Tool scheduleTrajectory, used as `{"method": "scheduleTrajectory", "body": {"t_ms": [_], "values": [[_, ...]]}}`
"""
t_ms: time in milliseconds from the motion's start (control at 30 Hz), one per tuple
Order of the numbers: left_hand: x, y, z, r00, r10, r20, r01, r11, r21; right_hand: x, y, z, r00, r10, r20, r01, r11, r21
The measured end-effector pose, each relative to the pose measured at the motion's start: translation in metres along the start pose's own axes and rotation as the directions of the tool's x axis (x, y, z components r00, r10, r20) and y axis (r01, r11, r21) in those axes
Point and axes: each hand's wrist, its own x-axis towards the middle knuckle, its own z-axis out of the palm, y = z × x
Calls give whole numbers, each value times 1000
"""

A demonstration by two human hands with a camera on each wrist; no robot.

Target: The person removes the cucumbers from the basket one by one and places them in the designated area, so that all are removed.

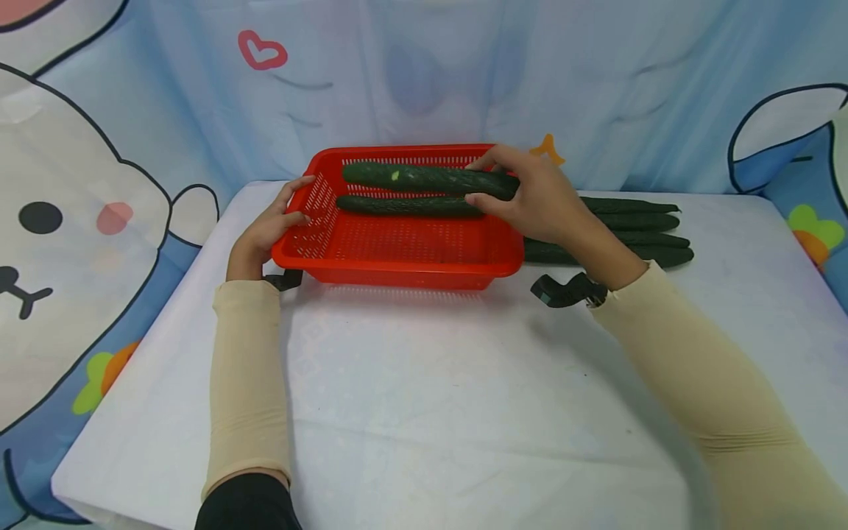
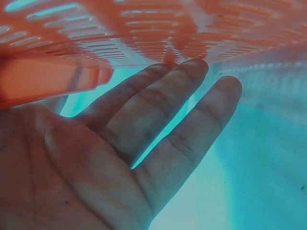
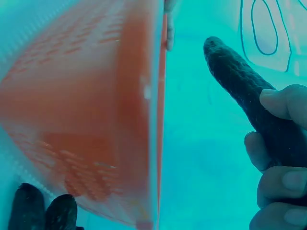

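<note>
A red plastic basket (image 1: 397,243) with slotted walls stands at the back of the table. My left hand (image 1: 265,224) grips its left end, thumb and forefinger over the rim; in the left wrist view the other fingers (image 2: 153,103) reach beneath the slotted plastic. Over the basket my right hand (image 1: 533,188) holds a dark green cucumber (image 1: 411,177) by its right end, thumb on the near side and fingertips on the far side. That cucumber (image 3: 240,76) also shows in the right wrist view. Another cucumber (image 1: 391,206) lies lengthwise inside the basket, just under the held one.
Several more cucumbers (image 1: 642,222) lie side by side on the table right of the basket, partly behind my right hand and wrist. The white-covered table (image 1: 450,397) stretches toward me. A blue printed curtain (image 1: 411,66) hangs close behind the basket.
</note>
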Motion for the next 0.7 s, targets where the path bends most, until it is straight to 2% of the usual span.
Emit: {"method": "scheduleTrajectory", "body": {"t_ms": [267,500,700], "values": [[0,0,1,1000,1,-9,-1,1000,-8,-33,6,-4,999,-35,-32,34,999,-24],[4,1,3,1000,1,4,0,1000,-8,-63,18,-8,999,12,-45,-13,999,-33],[5,2,2,1000,1,5,-1,1000,4,-80,26,-7,997,39,-63,-42,998,-52]]}}
